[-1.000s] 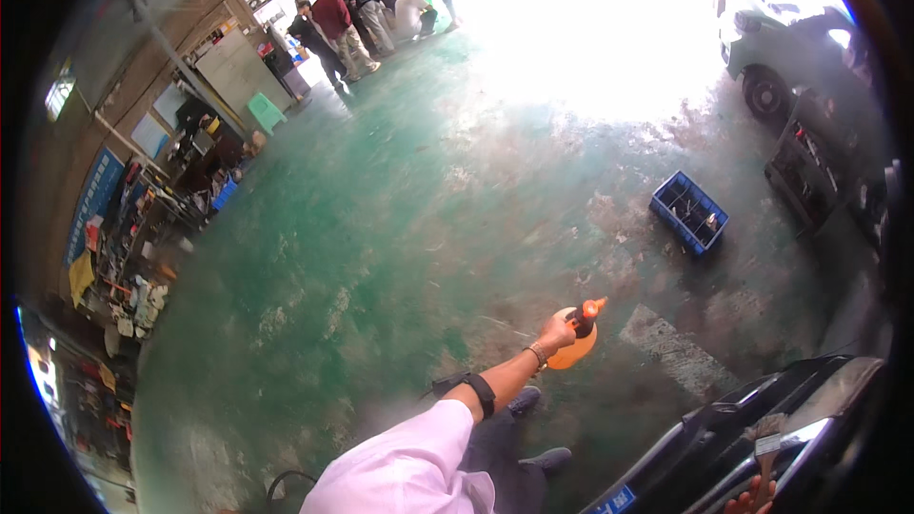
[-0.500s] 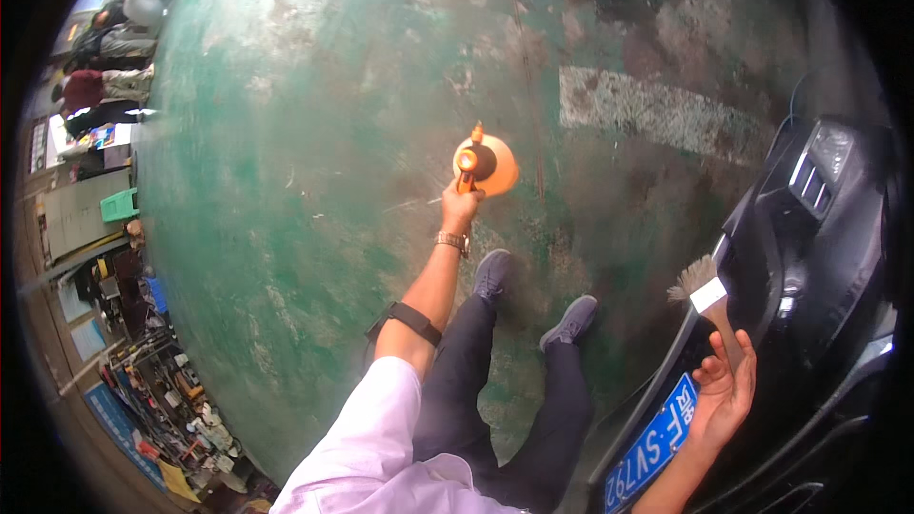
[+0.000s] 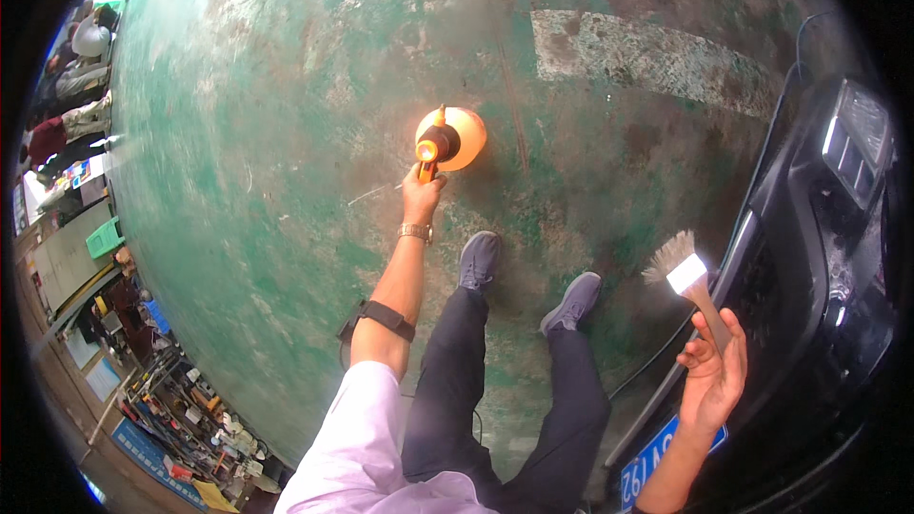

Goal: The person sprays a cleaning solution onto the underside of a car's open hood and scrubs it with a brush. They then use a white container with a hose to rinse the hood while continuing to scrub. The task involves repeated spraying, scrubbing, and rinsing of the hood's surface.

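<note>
My left hand [image 3: 423, 194] is wrapped round the handle of an orange pump spray bottle [image 3: 464, 141] with a dark top, held out over the floor. A watch [image 3: 415, 231] circles that wrist, and a black band [image 3: 386, 319] sits higher on the forearm. On the right, my right hand [image 3: 712, 376] grips the wooden handle of a flat paintbrush [image 3: 687, 273], its pale bristles pointing up and left. A white ferrule joins bristles and handle. The brush is beside the black front end of a car [image 3: 800, 257], and whether it touches the car I cannot tell.
The car's headlight [image 3: 854, 138] and blue number plate [image 3: 657, 457] are on the right. A dark hose [image 3: 783, 124] runs along its edge. Green worn floor [image 3: 257, 228] bears a white stripe [image 3: 647, 52]. Cluttered tools [image 3: 186, 409] and several people [image 3: 81, 86] line the left.
The view has shifted; the spray bottle appears further left and up, and the brush slightly left and up. Both remain held. More of the hose shows beside the car.
</note>
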Available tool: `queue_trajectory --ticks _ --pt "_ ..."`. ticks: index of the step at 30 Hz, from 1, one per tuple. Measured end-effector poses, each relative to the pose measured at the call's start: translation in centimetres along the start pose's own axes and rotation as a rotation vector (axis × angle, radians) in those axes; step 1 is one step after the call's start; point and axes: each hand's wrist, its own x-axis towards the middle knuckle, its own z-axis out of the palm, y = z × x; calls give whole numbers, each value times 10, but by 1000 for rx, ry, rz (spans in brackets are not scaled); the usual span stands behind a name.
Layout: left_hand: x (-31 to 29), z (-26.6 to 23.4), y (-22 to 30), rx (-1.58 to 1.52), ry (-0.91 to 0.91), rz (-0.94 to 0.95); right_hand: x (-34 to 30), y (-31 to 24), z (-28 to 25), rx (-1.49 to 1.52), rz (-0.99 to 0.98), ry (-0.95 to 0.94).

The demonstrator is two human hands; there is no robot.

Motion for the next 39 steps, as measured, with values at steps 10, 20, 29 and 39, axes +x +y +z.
queue_trajectory --ticks 10,20,29,39 --pt "-72 -31 20 490 259 -32 -32 -53 1 447 -43 -157" --pt "-255 -9 192 -29 -188 56 -176 -192 -49 667 -94 -266" --pt "-465 81 364 -191 -890 525 -420 -268 -189 691 -846 177" --pt "-706 114 407 -245 -1138 956 -658 -248 -394 596 -1372 820"
